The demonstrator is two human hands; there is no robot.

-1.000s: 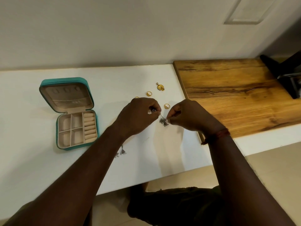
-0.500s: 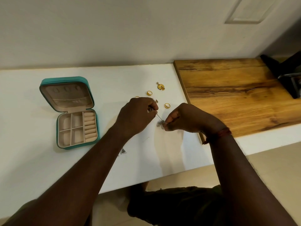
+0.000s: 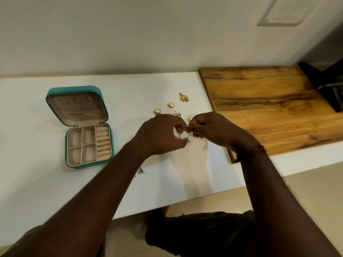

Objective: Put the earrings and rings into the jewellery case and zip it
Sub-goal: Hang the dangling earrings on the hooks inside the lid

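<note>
Now left hand [image 3: 161,135] and right hand [image 3: 213,130] pinch a small silver dangling earring [image 3: 187,140] together.
Both sets of fingers [image 3: 181,125] curl tight on it above the white worktop [image 3: 55,182]; the open teal jewellery case [image 3: 78,106] lies at nine o'clock, gold rings [image 3: 171,105] at twelve o'clock.

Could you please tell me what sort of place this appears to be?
Probably a room in a home, perhaps a dressing or study corner: a white desk runs along a plain wall, with an open teal jewellery case and gold rings on it, beside a wooden board.
</note>
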